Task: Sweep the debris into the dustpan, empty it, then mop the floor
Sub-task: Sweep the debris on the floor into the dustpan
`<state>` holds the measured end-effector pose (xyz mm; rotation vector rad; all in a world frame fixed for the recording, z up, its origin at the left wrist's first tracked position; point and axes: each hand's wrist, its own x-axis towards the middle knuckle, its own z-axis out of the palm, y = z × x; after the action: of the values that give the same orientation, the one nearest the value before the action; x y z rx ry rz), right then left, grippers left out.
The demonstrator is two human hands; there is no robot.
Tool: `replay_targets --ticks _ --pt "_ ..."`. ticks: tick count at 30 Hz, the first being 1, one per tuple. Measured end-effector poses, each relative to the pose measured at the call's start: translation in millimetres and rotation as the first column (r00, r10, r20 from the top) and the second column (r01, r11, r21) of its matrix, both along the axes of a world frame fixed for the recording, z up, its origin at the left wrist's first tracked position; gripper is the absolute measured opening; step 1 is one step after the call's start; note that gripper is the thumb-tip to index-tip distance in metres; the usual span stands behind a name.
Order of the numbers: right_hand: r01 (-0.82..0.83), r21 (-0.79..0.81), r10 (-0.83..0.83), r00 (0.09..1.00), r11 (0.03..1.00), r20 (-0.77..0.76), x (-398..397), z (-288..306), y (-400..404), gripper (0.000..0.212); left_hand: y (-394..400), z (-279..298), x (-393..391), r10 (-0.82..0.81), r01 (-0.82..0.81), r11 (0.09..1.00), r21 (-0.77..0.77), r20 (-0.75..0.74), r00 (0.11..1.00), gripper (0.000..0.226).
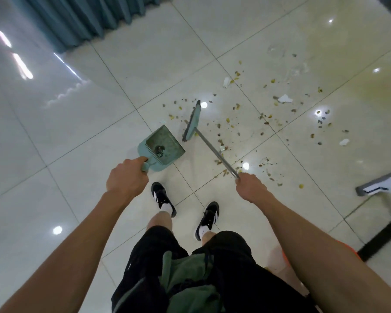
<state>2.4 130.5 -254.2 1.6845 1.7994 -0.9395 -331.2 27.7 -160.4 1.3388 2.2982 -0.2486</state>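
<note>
My left hand [127, 177] grips the handle of a teal dustpan [161, 146] that stands on the tiled floor with its mouth facing the broom; a small dark clump lies inside it. My right hand [250, 185] grips the metal pole of a teal broom [192, 122], whose head rests on the floor just right of the dustpan's mouth. Brown and yellow debris [257, 114] with white paper scraps is scattered over the tiles to the right and beyond the broom. A flat mop head [380, 184] lies on the floor at the right edge.
Teal curtains [88, 16] hang at the top left. My feet in black shoes [160, 196] stand just behind the dustpan. A black strip [384, 236] crosses the floor at the lower right, and an orange object [286, 259] shows beside my right forearm.
</note>
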Motion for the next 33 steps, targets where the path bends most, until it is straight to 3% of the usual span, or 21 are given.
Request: replay_targets --ticks 11,16,20,22,24,26,33 --pt "-0.018 -0.054 0.011 0.992 0.998 -0.125 -232.2 -27.3 72.8 0.032 27.3 -22.4 -171.2 0.081 -0.078 0.993 -0.090 0.030 0.996 0.038" --pt "0.168 -0.167 -0.201 0.958 0.972 -0.206 -327.8 -37.2 115.0 0.026 44.2 -34.4 -235.4 0.109 -0.102 0.987 -0.123 0.049 0.993 0.037" --pt "0.337 -0.285 -0.402 0.890 0.897 -0.214 -371.2 -41.1 138.2 0.052 56.5 -38.1 -261.0 0.102 -0.093 0.986 -0.135 0.066 0.993 0.037" --pt "0.241 -0.236 -0.287 0.940 0.941 -0.182 -374.5 -41.9 145.0 0.050 62.7 -39.1 -264.8 0.088 -0.078 0.988 -0.131 0.068 0.994 0.037" --pt "0.055 -0.138 -0.068 0.993 0.989 -0.093 -367.3 -43.1 149.1 0.041 69.0 -38.7 -262.4 0.069 -0.059 0.990 -0.126 0.071 0.995 0.036" --pt "-0.059 -0.082 0.058 0.998 0.995 -0.012 -355.2 -44.4 150.7 0.041 74.8 -37.7 -256.3 0.059 -0.050 0.991 -0.124 0.072 0.996 0.034" --pt "-0.184 -0.054 0.188 0.979 0.981 0.080 -282.7 -41.8 133.7 0.050 80.3 -34.9 -216.1 0.016 -0.010 0.994 -0.106 0.054 0.998 0.029"
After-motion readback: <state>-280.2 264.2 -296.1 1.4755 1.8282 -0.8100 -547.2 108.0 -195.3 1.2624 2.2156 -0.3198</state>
